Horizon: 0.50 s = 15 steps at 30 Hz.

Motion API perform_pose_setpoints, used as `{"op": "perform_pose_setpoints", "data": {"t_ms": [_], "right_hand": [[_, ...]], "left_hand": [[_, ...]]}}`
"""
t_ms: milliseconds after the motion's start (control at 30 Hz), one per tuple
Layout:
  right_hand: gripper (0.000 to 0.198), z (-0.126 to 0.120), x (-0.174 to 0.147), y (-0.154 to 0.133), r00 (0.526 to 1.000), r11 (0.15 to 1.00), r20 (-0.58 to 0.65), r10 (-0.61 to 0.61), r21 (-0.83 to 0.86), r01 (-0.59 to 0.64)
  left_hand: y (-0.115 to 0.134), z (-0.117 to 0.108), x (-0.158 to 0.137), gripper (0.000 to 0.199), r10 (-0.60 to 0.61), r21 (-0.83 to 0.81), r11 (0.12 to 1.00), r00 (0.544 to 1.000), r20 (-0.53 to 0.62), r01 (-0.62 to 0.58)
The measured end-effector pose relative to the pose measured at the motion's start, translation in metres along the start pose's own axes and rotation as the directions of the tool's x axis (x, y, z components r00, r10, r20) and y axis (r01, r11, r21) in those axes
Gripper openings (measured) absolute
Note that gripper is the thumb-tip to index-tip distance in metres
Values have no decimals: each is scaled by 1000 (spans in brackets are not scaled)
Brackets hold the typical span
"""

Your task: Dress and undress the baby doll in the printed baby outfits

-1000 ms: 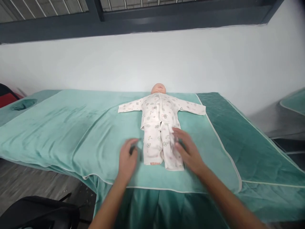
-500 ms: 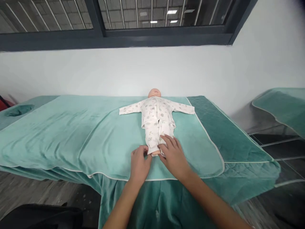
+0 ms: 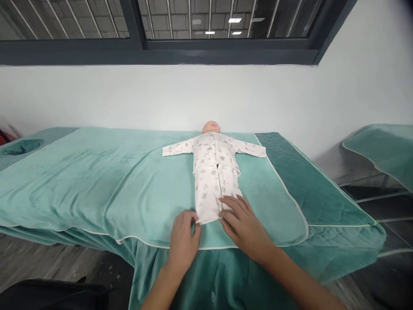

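Lying on its back, the baby doll [image 3: 211, 126] is roughly mid-bed: head at 12 o'clock by the wall [image 3: 174, 97], legs toward 6, sleeves out to approx. 9 and 3. White printed jacket [image 3: 206, 150] up top, its hem lapping the matching pants [image 3: 206, 189]; there's a small dark notch where the jacket front parts. No feet visible past the cuffs.

L hand [image 3: 184, 237], about 7 o'clock of the doll, looks to have thumb + forefinger pinched on the outer corner of one cuff. R hand [image 3: 241, 221], at 5, lies over the other leg, fingers slightly spread; can't tell if they grip or just rest, b/c the hand hides that cuff.

Risks, IMO: thin-looking cloth could slip the L pinch; an uneven tug toward 6 could twist the doll, drag the waist down or widen that notch; a pressing palm might ruck the mint blanket [image 3: 151, 185] underneath.

Further out: darker green bed cover [image 3: 295, 181] at 3, face hole [image 3: 22, 147] at 10, barred window [image 3: 226, 26] at 12, another green cloth [image 3: 383, 150] at 2, something black, prob. a seat [image 3: 53, 297], down at 8.
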State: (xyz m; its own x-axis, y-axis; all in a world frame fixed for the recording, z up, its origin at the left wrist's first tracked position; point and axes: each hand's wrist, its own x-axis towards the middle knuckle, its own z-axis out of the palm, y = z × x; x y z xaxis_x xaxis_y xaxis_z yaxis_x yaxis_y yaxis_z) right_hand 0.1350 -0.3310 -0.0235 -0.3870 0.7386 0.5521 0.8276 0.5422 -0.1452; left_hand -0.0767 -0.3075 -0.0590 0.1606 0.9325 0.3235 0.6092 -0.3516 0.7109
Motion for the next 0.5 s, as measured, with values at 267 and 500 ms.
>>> {"op": "perform_pose_setpoints", "data": {"t_ms": [267, 500], "right_hand": [[12, 5, -19, 27, 949, 921, -28, 315, 248, -299], [5, -19, -15, 32, 981, 899, 157, 114, 403, -169]], "left_hand": [[-2, -9, 8, 28, 120, -160, 980, 993, -11, -120], [-25, -10, 56, 8, -224, -557, 819, 971, -86, 140]]}}
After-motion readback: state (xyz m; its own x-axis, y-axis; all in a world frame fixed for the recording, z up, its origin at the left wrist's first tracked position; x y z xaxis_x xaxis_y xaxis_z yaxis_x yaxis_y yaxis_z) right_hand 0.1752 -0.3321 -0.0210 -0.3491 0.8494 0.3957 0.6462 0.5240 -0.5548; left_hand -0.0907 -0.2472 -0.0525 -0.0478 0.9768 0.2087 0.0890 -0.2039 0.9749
